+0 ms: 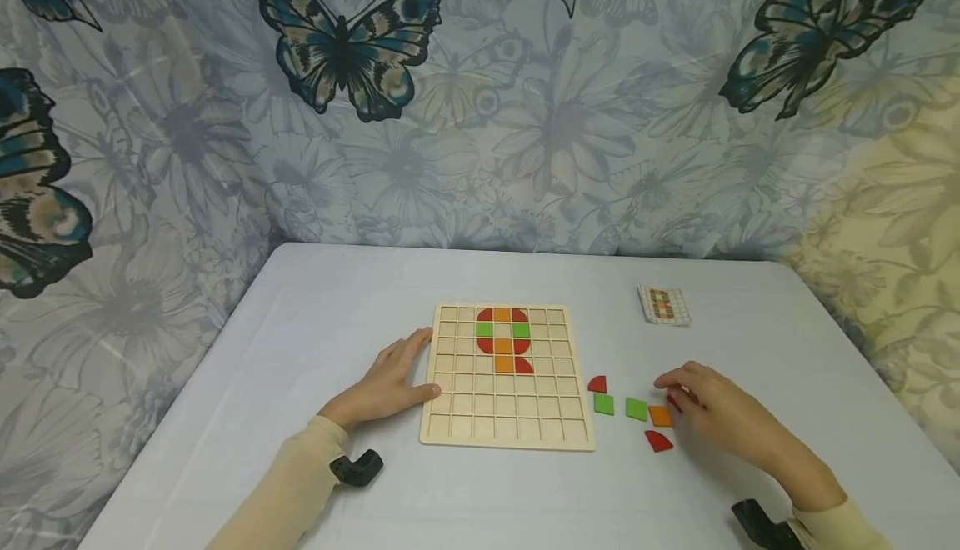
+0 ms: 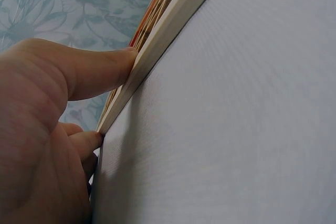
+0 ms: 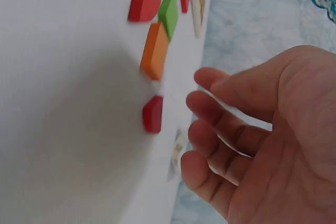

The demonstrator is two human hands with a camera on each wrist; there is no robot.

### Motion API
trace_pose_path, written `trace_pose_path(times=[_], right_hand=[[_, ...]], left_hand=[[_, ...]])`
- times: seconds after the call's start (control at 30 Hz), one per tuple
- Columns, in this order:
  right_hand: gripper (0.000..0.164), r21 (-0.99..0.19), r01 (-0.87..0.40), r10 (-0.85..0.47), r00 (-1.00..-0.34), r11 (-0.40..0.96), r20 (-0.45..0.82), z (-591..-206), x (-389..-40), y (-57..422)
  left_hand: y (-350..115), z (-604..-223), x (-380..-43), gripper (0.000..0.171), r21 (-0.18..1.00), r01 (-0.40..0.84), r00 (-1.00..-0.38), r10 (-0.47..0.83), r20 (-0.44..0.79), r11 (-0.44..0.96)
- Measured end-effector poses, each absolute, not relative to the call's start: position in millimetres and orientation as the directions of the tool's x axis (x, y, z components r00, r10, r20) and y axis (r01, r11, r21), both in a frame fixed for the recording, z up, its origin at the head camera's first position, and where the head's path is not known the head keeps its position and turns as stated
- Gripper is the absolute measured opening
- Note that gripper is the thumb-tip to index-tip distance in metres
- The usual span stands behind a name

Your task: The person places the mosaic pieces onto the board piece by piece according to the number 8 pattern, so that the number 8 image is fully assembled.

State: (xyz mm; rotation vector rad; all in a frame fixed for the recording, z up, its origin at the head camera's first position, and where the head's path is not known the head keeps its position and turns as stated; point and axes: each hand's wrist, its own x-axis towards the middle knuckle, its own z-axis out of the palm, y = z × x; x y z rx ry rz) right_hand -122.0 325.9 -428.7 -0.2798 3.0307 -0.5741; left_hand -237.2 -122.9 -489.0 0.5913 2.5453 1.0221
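Note:
A square wooden grid board (image 1: 510, 417) lies flat on the table, red quarter-circle, orange and green square tiles set in its upper middle cells. My left hand (image 1: 386, 383) rests against its left edge, fingers and thumb extended; the left wrist view shows the thumb touching the board's side (image 2: 157, 51). Over the loose tiles hovers my right hand (image 1: 723, 417), its fingers loosely bent. In the right wrist view nothing is between those fingers, and a red tile (image 3: 153, 115) lies on the table nearby. Beside that tile is an orange square tile (image 1: 661, 416).
Right of the board lie two green square tiles (image 1: 636, 409) and more red quarter-circle tiles (image 1: 658, 441). A small stack of pattern cards (image 1: 664, 306) sits at the back right. Butterfly-printed cloth (image 1: 480, 158) hangs behind the white table (image 1: 360, 283).

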Motion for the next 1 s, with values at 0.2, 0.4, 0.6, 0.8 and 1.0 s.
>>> trace_pose_path(times=[0.2, 0.4, 0.6, 0.8, 1.0], right_hand=[[0.023, -0.316, -0.105, -0.133, -0.989, 0.943, -0.067, -433.5, -123.0, 336.4], [0.031, -0.259, -0.025, -0.057, -0.991, 0.966, -0.118, -436.3, -121.4, 342.3], [0.038, -0.246, 0.098, 0.053, -0.981, 0.964, -0.185, -435.3, -124.7, 341.7], [0.037, -0.27, 0.113, 0.061, -0.979, 0.956, -0.193, -436.7, -126.3, 337.9], [0.024, -0.3, 0.056, 0.007, -0.987, 0.952, -0.162, -438.3, -126.8, 335.6]], left_hand=[[-123.7, -489.4, -237.2, 0.096, 0.714, 0.256, -0.857, 0.494, -0.144, 0.652], [-122.1, -488.3, -237.2, 0.095, 0.717, 0.263, -0.854, 0.501, -0.139, 0.646], [-122.1, -489.3, -237.3, 0.095, 0.713, 0.263, -0.858, 0.496, -0.136, 0.65], [-122.1, -490.4, -237.6, 0.095, 0.708, 0.273, -0.857, 0.499, -0.128, 0.651], [-122.1, -490.9, -238.1, 0.096, 0.705, 0.279, -0.858, 0.5, -0.123, 0.652]])
